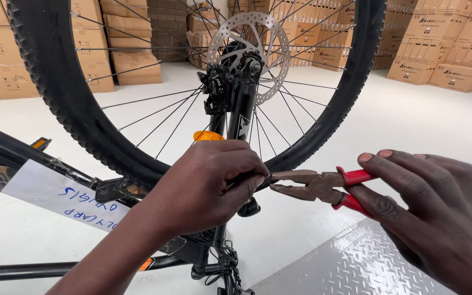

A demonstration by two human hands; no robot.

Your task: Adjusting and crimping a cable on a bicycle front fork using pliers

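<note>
Pliers (pixel 310 186) looking like dull rusty brown metal, with glossy red plastic-coated handles (pixel 356 176). Tyre (pixel 61 93) showing matt black knobbly rubber. Brake disc (pixel 249 33) shining as bare drilled steel; spokes (pixel 154 112) thin bright wire. Fork (pixel 241 112) wearing glossy black paint. Reflector (pixel 207 136) looking like orange plastic. Boxes (pixel 137 65) plain brown cardboard. Floor plate (pixel 356 262) glinting as ridged grey metal.

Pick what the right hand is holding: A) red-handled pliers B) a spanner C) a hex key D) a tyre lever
A: the right hand grips red-handled pliers, whose rusty jaws point toward the left hand clenched at the fork of the upturned bicycle.
</note>
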